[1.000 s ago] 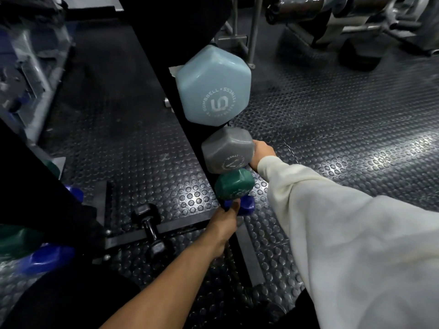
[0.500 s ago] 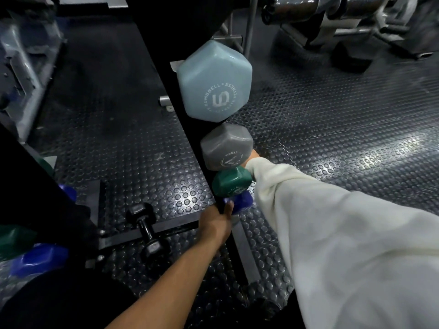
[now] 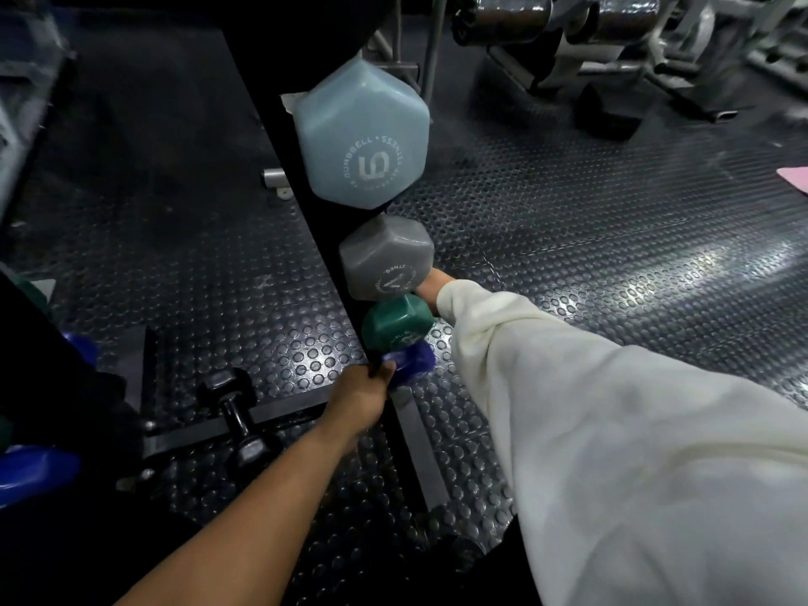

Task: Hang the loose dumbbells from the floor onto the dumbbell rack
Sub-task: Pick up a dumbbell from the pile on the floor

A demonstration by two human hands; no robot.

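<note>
A black upright dumbbell rack (image 3: 280, 137) holds, from top to bottom, a light blue dumbbell (image 3: 363, 133), a grey dumbbell (image 3: 384, 255), a green dumbbell (image 3: 395, 321) and a small blue dumbbell (image 3: 413, 358). My left hand (image 3: 358, 398) grips the near end of the blue dumbbell at the lowest peg, thumb on its head. My right hand (image 3: 433, 284), in a cream sleeve, reaches behind the grey and green dumbbells; its fingers are hidden. A black dumbbell (image 3: 236, 413) lies loose on the floor across the rack's base bar.
The rack's flat base bars (image 3: 415, 448) spread over the studded rubber floor (image 3: 590, 238). Another blue dumbbell (image 3: 35, 474) sits at the far left beside a dark stand. Chrome weight machines (image 3: 612, 32) stand at the back right. A pink mat corner (image 3: 793, 177) shows at the right edge.
My left hand has risen from below the blue dumbbell and closed on its near end. My right hand has slid further behind the grey dumbbell. The view has drawn closer.
</note>
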